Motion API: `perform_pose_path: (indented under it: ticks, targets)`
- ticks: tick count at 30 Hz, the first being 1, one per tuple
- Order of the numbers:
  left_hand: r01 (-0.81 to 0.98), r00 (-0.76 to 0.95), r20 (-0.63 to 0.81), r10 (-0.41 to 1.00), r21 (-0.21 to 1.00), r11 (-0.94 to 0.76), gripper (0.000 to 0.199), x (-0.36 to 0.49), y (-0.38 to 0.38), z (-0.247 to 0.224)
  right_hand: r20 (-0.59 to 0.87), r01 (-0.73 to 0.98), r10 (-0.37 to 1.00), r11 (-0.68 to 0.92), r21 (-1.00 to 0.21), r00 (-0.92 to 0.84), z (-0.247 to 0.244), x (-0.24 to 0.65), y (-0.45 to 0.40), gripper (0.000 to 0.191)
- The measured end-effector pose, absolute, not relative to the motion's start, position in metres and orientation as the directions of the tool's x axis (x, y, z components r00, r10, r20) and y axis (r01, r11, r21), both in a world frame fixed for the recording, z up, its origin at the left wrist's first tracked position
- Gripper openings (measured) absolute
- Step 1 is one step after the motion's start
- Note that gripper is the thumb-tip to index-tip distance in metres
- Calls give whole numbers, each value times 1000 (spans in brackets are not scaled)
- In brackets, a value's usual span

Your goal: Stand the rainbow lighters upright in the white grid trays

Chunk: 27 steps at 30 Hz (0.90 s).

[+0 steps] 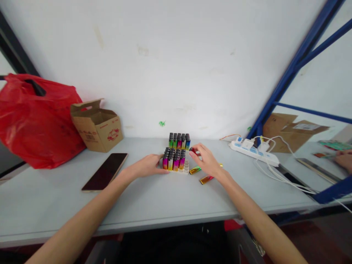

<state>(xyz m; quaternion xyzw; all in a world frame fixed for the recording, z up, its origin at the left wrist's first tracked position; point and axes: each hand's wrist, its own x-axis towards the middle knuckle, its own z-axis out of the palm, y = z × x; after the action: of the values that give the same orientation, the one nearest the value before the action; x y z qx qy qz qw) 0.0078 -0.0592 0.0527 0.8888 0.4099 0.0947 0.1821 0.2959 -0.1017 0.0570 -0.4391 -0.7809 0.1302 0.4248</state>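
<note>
A white tray (186,170) holds close rows of shiny multicoloured lighters (173,161) with black tops, standing upright; its right end shows bare sockets. My left hand (148,165) is closed round the tray's left end, thumb along the front and fingers behind. Right of the tray, my right hand (205,158) pinches a lighter (194,150) with a dark top and a bit of red, mostly covered by the fingers. Under and beside that hand lie a green-gold lighter (195,170) and a red-gold lighter (206,179). Behind stands a second block of upright lighters (179,141).
A dark phone (106,172) lies left on the grey table (165,201), before an open cardboard box (99,128) and a red plastic bag (38,121). To the right are a white power strip (254,152) with cables and a blue metal frame (288,79); another person's hand (345,160) shows beyond.
</note>
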Motion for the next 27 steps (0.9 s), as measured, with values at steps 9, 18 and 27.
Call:
perform_pose_path:
  ticks: [9,18,27]
  targets:
    - [682,662,23,749,397,-614,55,8,-62,57,395,505,830,554,-662,-393,57,287,-110,32]
    - [700,647,31,762,373,-610,54,7,-59,52,327,673,812,583,-454,-483,49,282,-102,43]
    - [728,623,17,782,354,-587,56,7,-58,51,241,751,910,415,-514,-338,70,373,-92,41]
